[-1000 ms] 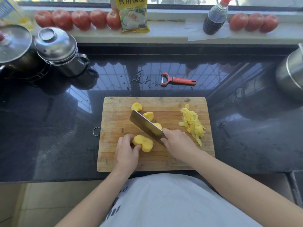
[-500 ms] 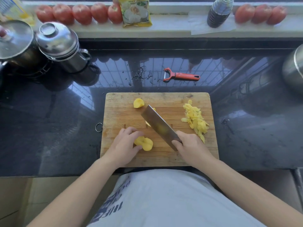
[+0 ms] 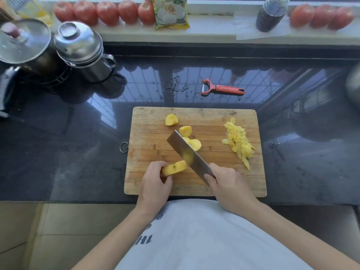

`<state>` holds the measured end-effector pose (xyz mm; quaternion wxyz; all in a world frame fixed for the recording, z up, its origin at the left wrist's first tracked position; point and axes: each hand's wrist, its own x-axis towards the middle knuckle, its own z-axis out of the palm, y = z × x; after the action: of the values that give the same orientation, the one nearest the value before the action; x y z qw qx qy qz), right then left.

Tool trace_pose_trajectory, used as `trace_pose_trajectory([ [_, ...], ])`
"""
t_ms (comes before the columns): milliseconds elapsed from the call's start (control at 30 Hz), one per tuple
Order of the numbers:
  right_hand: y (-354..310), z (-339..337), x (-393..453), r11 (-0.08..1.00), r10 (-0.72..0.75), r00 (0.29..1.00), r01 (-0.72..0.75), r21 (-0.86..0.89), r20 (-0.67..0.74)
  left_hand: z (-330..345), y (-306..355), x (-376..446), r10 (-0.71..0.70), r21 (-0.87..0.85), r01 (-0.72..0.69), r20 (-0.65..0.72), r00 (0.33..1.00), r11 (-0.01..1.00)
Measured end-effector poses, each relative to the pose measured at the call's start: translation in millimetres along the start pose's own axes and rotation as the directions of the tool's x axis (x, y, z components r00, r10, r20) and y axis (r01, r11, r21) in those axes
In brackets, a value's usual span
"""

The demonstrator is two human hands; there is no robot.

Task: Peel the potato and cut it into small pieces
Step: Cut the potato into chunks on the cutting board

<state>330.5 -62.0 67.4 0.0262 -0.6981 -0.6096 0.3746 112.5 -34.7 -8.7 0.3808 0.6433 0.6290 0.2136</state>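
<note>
Head view: we are pinching the potato piece [image 3: 174, 168] in our left grip [image 3: 155, 184], our right grip [image 3: 229, 185] clamping the cleaver [image 3: 187, 152]; the shirt lettering [image 3: 145, 238] is unreadable.

Dark letters, cut off and unreadable, are printed on the white shirt [image 3: 194, 240]; print on the yellow packet [image 3: 170, 13] is blurred.

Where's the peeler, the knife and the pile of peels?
peeler [image 3: 224, 88]: head view, on its red handle near the head.
knife [image 3: 185, 151]: head view, on the flat of the blade.
peels [image 3: 238, 142]: head view, on the middle of the pile.
</note>
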Motion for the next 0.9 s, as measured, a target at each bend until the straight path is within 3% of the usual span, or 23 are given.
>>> trace_pose_trajectory([
  [200,-5.6,1.6,-7.2,0.996,-0.077,0.995,0.073,-0.058,-0.060,11.1,5.7,-9.2,-0.077,-0.020,0.076,-0.042,0.996,0.997],
  [600,3.9,11.8,-18.3,0.955,-0.171,0.985,0.162,-0.250,-0.014,17.3,9.9,-11.8,-0.118,-0.011,0.118,-0.017,0.993,0.993],
  [900,3.9,14.4,-16.3,0.931,-0.163,0.986,0.166,-0.324,0.036,18.0,11.6,-12.1,-0.111,0.003,0.111,-0.027,0.993,0.994],
])
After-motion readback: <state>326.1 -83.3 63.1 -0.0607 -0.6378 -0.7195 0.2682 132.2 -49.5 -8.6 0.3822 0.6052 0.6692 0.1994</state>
